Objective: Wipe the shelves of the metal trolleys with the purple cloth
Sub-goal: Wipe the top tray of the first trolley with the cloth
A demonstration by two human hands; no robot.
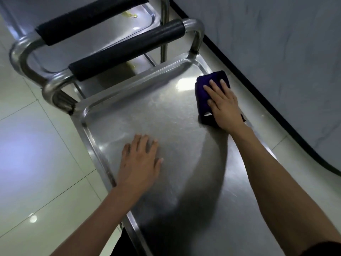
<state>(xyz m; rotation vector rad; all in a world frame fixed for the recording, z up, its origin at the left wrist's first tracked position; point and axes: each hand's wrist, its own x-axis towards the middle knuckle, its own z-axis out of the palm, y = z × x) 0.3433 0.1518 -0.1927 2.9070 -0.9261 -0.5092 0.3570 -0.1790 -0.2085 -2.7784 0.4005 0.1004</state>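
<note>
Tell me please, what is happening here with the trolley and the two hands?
A person is wiping the top shelf of a metal trolley. The right hand presses flat on a folded purple cloth near the shelf's far right corner. The left hand rests open on the bare metal, nearer the left rim. A second trolley stands just beyond, and its shelf shows a yellowish stain not yet wiped.

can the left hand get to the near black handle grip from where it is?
Probably yes. The left hand lies flat on the shelf; nothing stands between it and the grip, raised beyond the far rim.
</note>
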